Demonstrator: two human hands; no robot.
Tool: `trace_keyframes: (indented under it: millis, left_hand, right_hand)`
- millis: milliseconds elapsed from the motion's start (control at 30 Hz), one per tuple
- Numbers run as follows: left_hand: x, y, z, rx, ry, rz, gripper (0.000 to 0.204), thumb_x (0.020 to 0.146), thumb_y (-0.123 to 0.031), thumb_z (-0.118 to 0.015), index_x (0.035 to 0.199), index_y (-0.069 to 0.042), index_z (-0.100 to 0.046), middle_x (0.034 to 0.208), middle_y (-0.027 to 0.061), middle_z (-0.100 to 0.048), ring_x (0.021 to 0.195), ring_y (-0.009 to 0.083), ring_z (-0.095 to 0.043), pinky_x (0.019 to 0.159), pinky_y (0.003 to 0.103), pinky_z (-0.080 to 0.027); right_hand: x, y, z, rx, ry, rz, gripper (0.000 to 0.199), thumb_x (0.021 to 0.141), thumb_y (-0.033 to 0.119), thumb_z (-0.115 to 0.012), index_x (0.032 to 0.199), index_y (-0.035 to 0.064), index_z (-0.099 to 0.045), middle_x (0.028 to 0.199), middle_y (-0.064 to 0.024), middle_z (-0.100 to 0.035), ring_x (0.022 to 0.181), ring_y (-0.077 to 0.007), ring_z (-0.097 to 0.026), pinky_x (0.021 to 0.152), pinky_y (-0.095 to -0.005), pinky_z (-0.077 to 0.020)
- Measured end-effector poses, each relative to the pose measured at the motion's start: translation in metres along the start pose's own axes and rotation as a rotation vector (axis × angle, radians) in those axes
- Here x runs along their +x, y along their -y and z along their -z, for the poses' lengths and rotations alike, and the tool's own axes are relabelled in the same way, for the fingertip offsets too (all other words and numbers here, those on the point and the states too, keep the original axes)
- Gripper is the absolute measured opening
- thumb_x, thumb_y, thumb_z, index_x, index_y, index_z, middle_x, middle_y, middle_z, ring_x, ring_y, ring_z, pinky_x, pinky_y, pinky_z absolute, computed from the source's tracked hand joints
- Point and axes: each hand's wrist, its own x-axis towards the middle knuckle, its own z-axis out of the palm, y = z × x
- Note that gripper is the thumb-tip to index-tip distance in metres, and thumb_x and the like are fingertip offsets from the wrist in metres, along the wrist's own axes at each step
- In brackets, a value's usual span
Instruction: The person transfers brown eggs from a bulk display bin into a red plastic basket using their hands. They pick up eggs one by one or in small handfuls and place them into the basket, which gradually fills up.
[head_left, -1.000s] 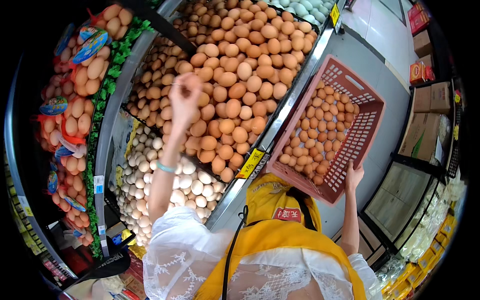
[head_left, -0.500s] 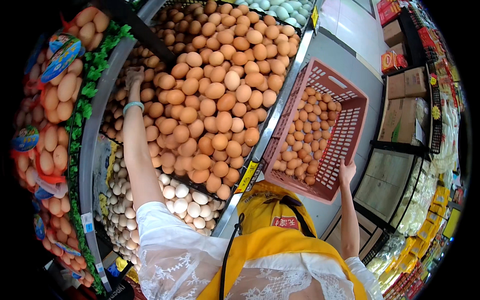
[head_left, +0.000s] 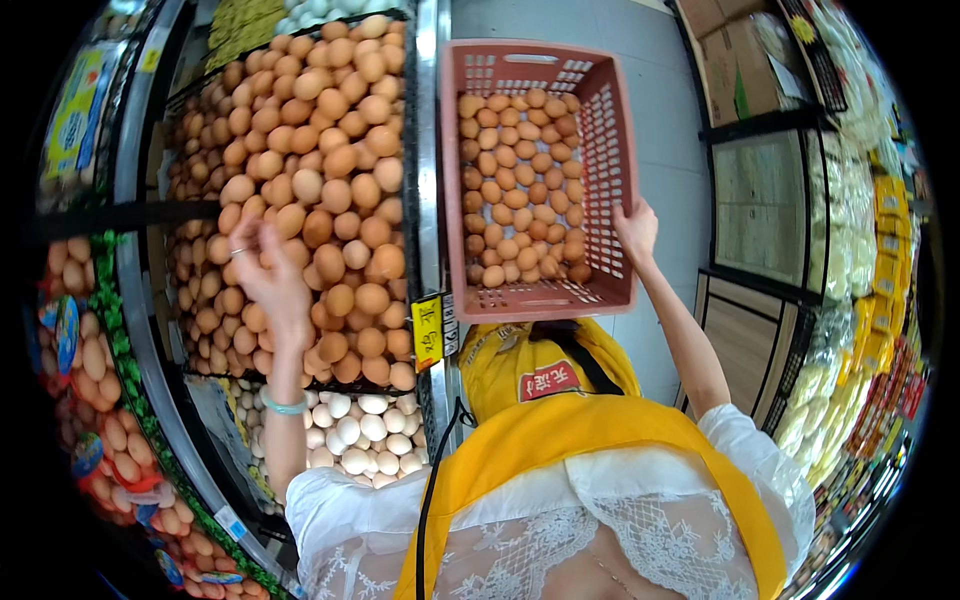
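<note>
My right hand (head_left: 636, 235) grips the right wall of a reddish-brown plastic crate (head_left: 612, 130) with slotted sides. Rows of brown eggs (head_left: 520, 180) cover the crate's bottom. On the left, my left hand (head_left: 270, 270), with a ring on one finger, is above a large heap of brown eggs (head_left: 340, 160) in the display bin. Its fingers look partly bent but are blurred, and whether an egg lies under them is hidden. A pale bangle (head_left: 283, 402) circles the left wrist.
A metal rail (head_left: 428, 180) with a yellow price tag (head_left: 428, 332) runs between heap and crate. Paler eggs (head_left: 365, 435) lie nearer me. A dark bar (head_left: 130, 218) crosses the bin's left side. Netted eggs (head_left: 95, 370) line the left; shelves with cartons (head_left: 740, 70) stand right.
My left hand has drawn back from the heap's far left side toward me. The view has turned, so the crate now appears straighter and further left. My right hand keeps its hold.
</note>
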Motion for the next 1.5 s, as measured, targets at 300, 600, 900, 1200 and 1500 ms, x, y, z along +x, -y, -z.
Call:
trace_keyframes:
  millis: [300,600,900,1200,1500]
  left_hand:
    - [-0.023,-0.029,-0.332,0.56,0.771,-0.493,0.042,0.076,-0.016,-0.065,0.11,0.005,-0.054,0.109,0.0182,-0.054,0.104,0.0348,-0.052,0.084,0.045,-0.044]
    - [0.008,0.05,-0.45,1.218,0.787,-0.527,0.034,0.088,-0.017,-0.052,0.121,-0.009,-0.05,0.114,0.011,-0.053,0.107,0.0269,-0.049,0.094,0.041,-0.035]
    - [-0.006,0.018,-0.398,0.84,0.714,-0.462,0.057,0.059,-0.033,-0.079,0.103,-0.007,-0.054,0.092,0.0111,-0.06,0.084,0.0256,-0.059,0.07,0.041,-0.045]
    - [-0.04,-0.097,-0.14,-0.155,0.57,-0.039,0.049,0.065,-0.016,-0.072,0.107,-0.002,-0.05,0.096,0.0184,-0.059,0.087,0.0361,-0.06,0.078,0.041,-0.047]
    - [-0.028,0.068,0.125,0.126,-0.263,0.44,0.046,0.071,-0.019,-0.067,0.111,-0.003,-0.052,0.104,0.0165,-0.059,0.09,0.029,-0.06,0.08,0.038,-0.047]
  right_hand:
    - [-0.004,0.008,0.009,0.074,0.025,-0.049,0.029,0.075,0.027,-0.063,0.086,0.0004,-0.06,0.078,-0.0242,-0.064,0.076,-0.0424,-0.062,0.069,-0.0484,-0.0494]
    - [-0.006,0.015,0.015,0.151,0.115,-0.121,0.027,0.078,0.023,-0.063,0.088,-0.0008,-0.057,0.077,-0.0245,-0.063,0.075,-0.0424,-0.062,0.068,-0.0469,-0.0488]
    - [-0.006,0.008,0.007,0.231,0.081,-0.023,0.025,0.077,0.021,-0.065,0.086,-0.0009,-0.059,0.073,-0.0231,-0.063,0.072,-0.0385,-0.064,0.065,-0.0444,-0.0491]
    - [0.003,-0.007,0.0,0.204,0.055,0.142,0.024,0.079,0.018,-0.063,0.09,-0.0033,-0.062,0.081,-0.0225,-0.066,0.077,-0.038,-0.065,0.071,-0.0423,-0.0491]
    - [0.007,-0.017,-0.002,0.194,0.157,0.079,0.031,0.081,0.021,-0.062,0.099,-0.0043,-0.062,0.09,-0.019,-0.067,0.084,-0.0305,-0.066,0.077,-0.0382,-0.0483]
